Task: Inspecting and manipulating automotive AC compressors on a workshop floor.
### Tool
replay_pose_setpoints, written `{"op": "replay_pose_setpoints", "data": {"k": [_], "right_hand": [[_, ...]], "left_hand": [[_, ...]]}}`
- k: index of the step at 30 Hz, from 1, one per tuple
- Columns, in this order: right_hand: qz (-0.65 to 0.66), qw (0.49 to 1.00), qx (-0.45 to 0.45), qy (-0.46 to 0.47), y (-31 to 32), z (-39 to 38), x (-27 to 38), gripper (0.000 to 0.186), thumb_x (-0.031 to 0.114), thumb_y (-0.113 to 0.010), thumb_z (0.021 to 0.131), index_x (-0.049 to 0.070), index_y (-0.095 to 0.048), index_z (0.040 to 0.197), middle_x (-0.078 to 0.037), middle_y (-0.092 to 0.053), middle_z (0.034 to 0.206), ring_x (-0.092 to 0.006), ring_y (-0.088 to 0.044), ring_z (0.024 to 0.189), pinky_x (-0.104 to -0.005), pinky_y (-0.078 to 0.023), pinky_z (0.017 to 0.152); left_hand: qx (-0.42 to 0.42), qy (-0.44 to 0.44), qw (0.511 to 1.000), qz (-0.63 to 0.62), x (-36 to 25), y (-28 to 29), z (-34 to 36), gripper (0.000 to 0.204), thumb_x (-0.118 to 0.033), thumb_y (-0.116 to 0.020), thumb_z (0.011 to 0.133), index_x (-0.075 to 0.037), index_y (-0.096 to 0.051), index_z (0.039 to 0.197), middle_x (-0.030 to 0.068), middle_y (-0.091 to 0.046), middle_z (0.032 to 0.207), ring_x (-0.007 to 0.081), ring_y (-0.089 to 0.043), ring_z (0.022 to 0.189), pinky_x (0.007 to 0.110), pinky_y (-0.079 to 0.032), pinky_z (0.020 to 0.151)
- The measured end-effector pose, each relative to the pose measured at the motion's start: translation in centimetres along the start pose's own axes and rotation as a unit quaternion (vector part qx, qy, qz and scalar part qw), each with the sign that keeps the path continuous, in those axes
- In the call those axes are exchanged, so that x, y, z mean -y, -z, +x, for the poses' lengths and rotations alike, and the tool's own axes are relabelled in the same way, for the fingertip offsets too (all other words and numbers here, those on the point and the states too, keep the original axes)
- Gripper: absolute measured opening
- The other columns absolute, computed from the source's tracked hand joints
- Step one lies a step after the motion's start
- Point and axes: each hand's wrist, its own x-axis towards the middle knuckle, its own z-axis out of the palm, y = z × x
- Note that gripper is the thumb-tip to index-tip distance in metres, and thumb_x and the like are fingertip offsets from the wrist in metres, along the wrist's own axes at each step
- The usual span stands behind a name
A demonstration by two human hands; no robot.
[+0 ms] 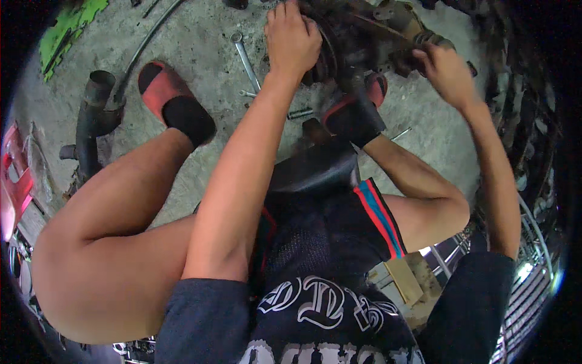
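My left hand (293, 41) lies against the left rim of a dark round metal part (328, 51), like a wheel drum, its fingers curled at the edge. To the right, my right hand (447, 76) has bent fingers on the end of a greasy, rusty metal arm (406, 24) with a thick round end. Part of what those fingers touch is hidden. A combination wrench (245, 60) lies on the floor left of my left forearm, a second wrench end beneath it. Near my right foot is a small silver socket (300, 113).
A dark bent pipe (91, 124) and a hose (151, 36) lie at the left. A green foam mat piece (68, 30) is at the far left. My feet in red slippers (167, 91) flank the work. A thin metal rod (402, 133) lies at the right; metal racks stand beyond.
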Motion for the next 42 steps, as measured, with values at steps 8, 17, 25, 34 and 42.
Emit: {"op": "replay_pose_setpoints", "data": {"k": [8, 17, 25, 34, 42], "right_hand": [[0.048, 0.998, 0.016, 0.026, 0.0, 3.7, 0.8, 0.042, 0.039, -0.06, 0.092, -0.002, -0.065, 0.097, -0.025, -0.064, 0.086, -0.0428, -0.06, 0.086, -0.048, -0.046, 0.075], [-0.044, 0.998, 0.053, 0.006, 2.9, 0.5, -2.8, 0.036, 0.033, -0.06, 0.093, 0.0, -0.064, 0.107, -0.027, -0.063, 0.085, -0.0441, -0.06, 0.089, -0.0497, -0.048, 0.074], [0.231, 0.972, -0.023, 0.018, 1.5, -5.6, 6.3, 0.065, -0.008, -0.044, 0.085, 0.019, -0.04, 0.143, -0.029, -0.061, 0.1, -0.0456, -0.061, 0.093, -0.0521, -0.048, 0.077], [0.099, 0.993, 0.049, -0.038, 0.8, -1.4, 8.8, 0.066, 0.007, -0.048, 0.09, 0.033, -0.031, 0.149, -0.028, -0.06, 0.09, -0.0485, -0.062, 0.083, -0.0532, -0.05, 0.073], [0.112, 0.99, 0.029, -0.081, -1.8, -5.6, 6.8, 0.079, -0.006, -0.045, 0.084, 0.034, -0.031, 0.15, -0.03, -0.061, 0.088, -0.0452, -0.063, 0.076, -0.051, -0.051, 0.069]], "left_hand": [[0.006, -0.02, 0.999, 0.025, 0.3, -1.6, -1.1, 0.047, -0.014, -0.054, 0.087, 0.012, -0.047, 0.124, 0.0306, -0.051, 0.12, 0.0465, -0.048, 0.112, 0.051, -0.036, 0.102], [-0.002, 0.013, 0.998, 0.053, -1.2, -0.4, 0.6, 0.042, -0.018, -0.061, 0.08, 0.006, -0.059, 0.115, 0.0251, -0.061, 0.106, 0.0382, -0.057, 0.1, 0.047, -0.045, 0.091], [0.067, 0.102, 0.992, -0.025, -0.7, -0.1, 0.2, 0.032, -0.016, -0.058, 0.078, 0.002, -0.053, 0.104, 0.0207, -0.053, 0.104, 0.0379, -0.05, 0.104, 0.049, -0.04, 0.09], [0.063, 0.11, 0.991, -0.039, -0.9, -0.4, 0.3, 0.034, -0.017, -0.06, 0.078, 0.002, -0.054, 0.105, 0.0197, -0.054, 0.106, 0.0372, -0.05, 0.104, 0.049, -0.041, 0.089], [0.068, 0.139, 0.986, -0.058, -1.0, -0.4, 0.9, 0.041, -0.017, -0.057, 0.081, 0.005, -0.053, 0.115, 0.0218, -0.056, 0.106, 0.0393, -0.052, 0.103, 0.049, -0.043, 0.09]]}}
